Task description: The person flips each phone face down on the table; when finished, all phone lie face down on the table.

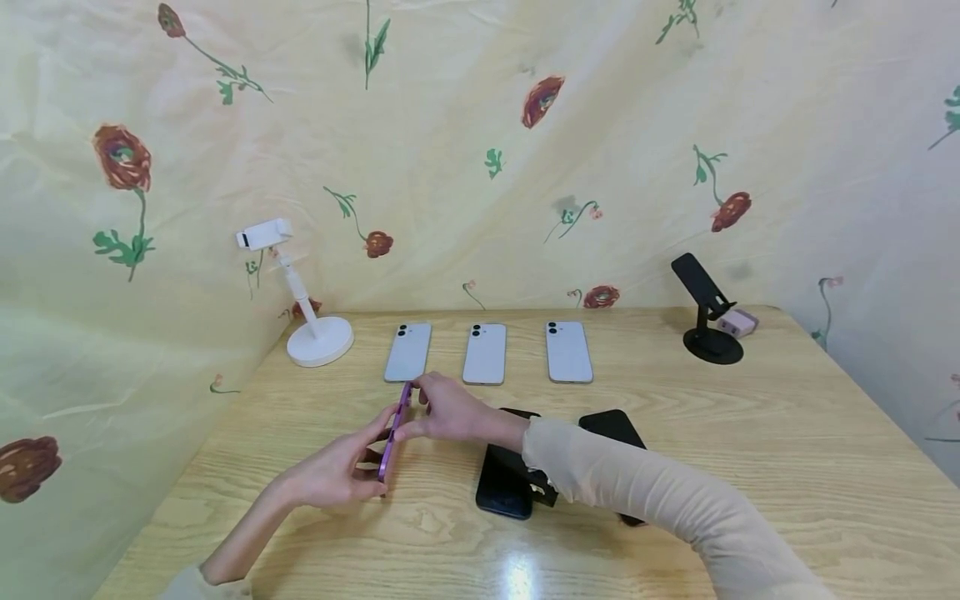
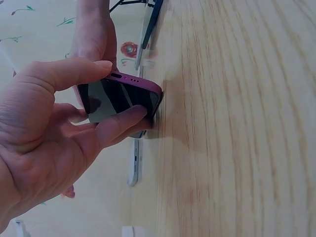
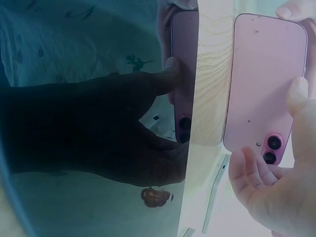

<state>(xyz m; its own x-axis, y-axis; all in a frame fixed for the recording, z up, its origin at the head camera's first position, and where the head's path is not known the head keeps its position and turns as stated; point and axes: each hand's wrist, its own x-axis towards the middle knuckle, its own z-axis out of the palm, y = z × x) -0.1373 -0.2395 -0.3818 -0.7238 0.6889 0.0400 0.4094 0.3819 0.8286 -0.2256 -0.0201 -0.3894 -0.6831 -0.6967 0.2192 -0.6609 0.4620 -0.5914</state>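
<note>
Both hands hold a pink-purple phone (image 1: 394,435) on edge, low over the table. My left hand (image 1: 330,473) grips its lower end, with the thumb on the rim and fingers across the dark screen (image 2: 106,94) in the left wrist view. At the camera end, my right hand (image 1: 450,410) pinches the phone by its edges. The pink back (image 3: 266,74) and two lenses show in the right wrist view. Whether the phone's lower long edge touches the table cannot be told.
Three pale phones, left (image 1: 408,352), middle (image 1: 485,354) and right (image 1: 569,353), lie face down behind. Dark phones (image 1: 504,485) (image 1: 613,425) lie partly beneath my right forearm. A white stand (image 1: 318,342), a black stand (image 1: 712,346) and a pinkish plug (image 1: 738,323) stand farther back.
</note>
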